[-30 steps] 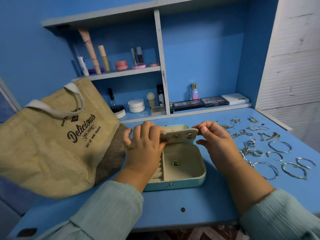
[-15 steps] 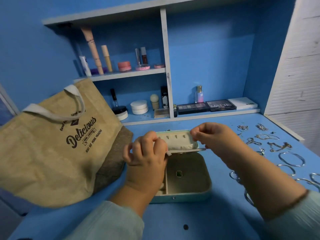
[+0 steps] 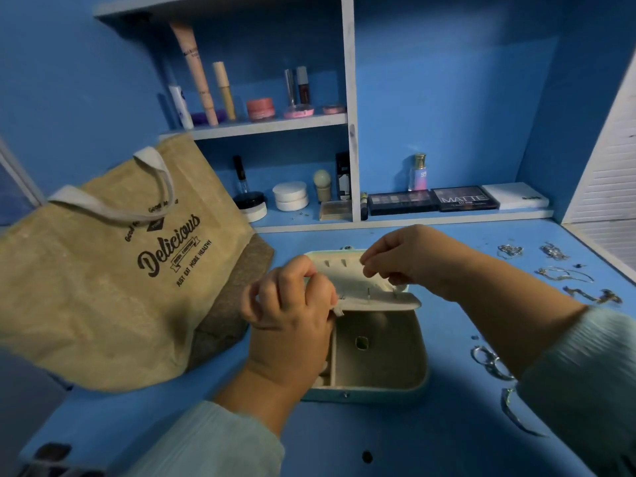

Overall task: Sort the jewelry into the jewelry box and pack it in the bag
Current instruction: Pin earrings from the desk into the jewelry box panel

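Observation:
A pale mint jewelry box (image 3: 382,390) lies open on the blue desk, one small dark green piece (image 3: 361,342) in its main compartment. A cream inner flap (image 3: 364,290) with slits and earring posts is raised over the box. My left hand (image 3: 292,304) grips the flap's left edge. My right hand (image 3: 402,259) pinches something tiny at the flap's top right; what it pinches is hidden by the fingers. Loose silver rings, bangles and chains (image 3: 557,270) lie on the desk to the right. A tan "Delicious" tote bag (image 3: 110,270) stands at the left.
Shelves behind hold cosmetics, eyeshadow palettes (image 3: 433,201) and a perfume bottle (image 3: 418,172). A white slatted panel (image 3: 609,166) bounds the right side. More rings (image 3: 488,361) lie beside my right forearm. The desk's front edge is close to me.
The view has moved closer and down. The flap has tipped further back, showing its post side. My right hand has shifted from the flap's right end to its upper right.

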Available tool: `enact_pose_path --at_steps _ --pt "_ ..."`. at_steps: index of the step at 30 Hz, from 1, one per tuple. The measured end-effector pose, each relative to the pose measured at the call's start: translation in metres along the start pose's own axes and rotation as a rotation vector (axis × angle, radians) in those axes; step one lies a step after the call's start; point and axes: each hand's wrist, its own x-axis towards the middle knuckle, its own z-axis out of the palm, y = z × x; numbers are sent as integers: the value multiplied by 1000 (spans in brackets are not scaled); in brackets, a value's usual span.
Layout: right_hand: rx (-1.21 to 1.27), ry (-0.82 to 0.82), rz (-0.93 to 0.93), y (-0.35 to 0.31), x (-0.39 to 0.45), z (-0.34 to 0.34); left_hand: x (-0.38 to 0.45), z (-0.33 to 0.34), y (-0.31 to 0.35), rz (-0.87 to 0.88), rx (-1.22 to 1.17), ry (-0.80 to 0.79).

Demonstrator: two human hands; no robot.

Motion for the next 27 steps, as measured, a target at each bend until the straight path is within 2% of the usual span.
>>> enact_pose_path --at_steps 7,17,27 --pt "117 -13 26 -4 10 -5 -2 0 1 3 22 -10" --pt "-61 -237 -4 -6 10 14 -4 1 0 -20 1 -24" --pt "-52 -206 16 -3 8 15 -3 1 2 -26 -7 -19"
